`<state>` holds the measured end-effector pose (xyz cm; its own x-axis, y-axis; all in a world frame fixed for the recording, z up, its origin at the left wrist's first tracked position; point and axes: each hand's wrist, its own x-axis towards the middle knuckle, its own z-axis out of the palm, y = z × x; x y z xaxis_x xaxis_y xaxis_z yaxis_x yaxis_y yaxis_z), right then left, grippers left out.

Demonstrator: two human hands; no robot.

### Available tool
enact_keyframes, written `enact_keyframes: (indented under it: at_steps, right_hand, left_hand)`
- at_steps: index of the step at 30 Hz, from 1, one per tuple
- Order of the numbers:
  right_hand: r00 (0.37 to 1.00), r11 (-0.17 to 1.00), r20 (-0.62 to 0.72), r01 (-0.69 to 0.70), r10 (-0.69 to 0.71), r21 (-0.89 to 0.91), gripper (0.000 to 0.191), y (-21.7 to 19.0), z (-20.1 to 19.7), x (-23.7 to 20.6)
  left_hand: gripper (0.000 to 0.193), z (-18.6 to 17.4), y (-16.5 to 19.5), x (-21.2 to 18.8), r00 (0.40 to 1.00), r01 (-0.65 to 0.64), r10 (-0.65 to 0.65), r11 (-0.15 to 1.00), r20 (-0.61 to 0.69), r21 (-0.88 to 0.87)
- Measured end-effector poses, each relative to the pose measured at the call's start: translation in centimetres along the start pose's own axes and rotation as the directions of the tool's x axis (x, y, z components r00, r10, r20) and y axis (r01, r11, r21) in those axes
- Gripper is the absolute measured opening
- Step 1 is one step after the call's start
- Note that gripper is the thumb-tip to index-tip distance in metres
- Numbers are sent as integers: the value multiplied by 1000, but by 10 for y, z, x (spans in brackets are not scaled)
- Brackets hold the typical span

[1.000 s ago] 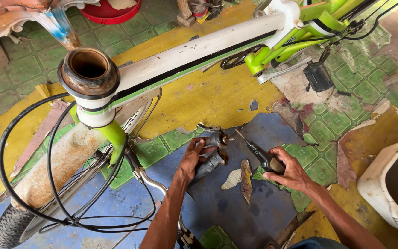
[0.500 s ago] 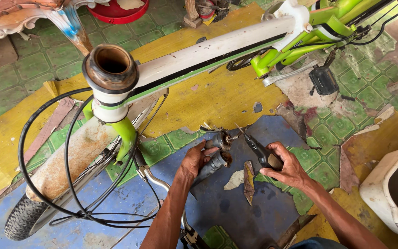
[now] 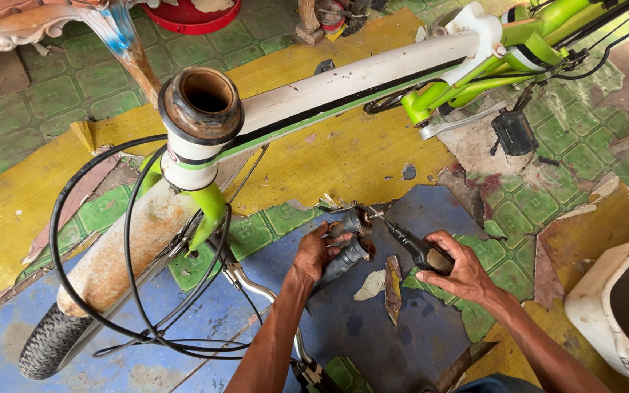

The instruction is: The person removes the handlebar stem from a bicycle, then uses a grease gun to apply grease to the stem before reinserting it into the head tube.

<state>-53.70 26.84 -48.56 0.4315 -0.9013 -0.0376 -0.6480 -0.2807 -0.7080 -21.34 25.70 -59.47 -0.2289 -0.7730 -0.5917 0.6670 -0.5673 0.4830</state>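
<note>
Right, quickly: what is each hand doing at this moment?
Left hand: closed around the black handlebar grip.
Right hand: closed on a black-handled screwdriver, tip at the grip's end.

I see a black handlebar grip (image 3: 343,263) clasped in my left hand (image 3: 316,251); a black-handled screwdriver (image 3: 409,244) in my right hand (image 3: 460,268), tip touching the grip's end.

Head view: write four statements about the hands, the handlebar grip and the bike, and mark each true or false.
1. The left hand grips a black handlebar grip. True.
2. The right hand is empty. False: it holds a black-handled tool pointed at the grip's end.
3. The bicycle frame is red. False: it is white and green.
4. The head tube is open at the top, with a rusty rim. True.
</note>
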Motion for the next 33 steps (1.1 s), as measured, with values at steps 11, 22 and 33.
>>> enact_keyframes:
  at_steps: [11, 22, 33]
  right_hand:
    - [993, 987, 115, -8, 27, -162, 70, -21, -18, 16]
    - [950, 929, 298, 25, 92, -369, 72, -58, -44, 47]
    - [910, 798, 355, 49, 212, -600, 68, -131, -58, 67]
  left_hand:
    - [32, 6, 3, -3, 999, -7, 2, 994, -42, -108]
    - [33, 6, -5, -9, 989, -24, 24, 1000, -145, 4]
    - [32, 4, -8, -12, 983, -68, 74, 997, -166, 45]
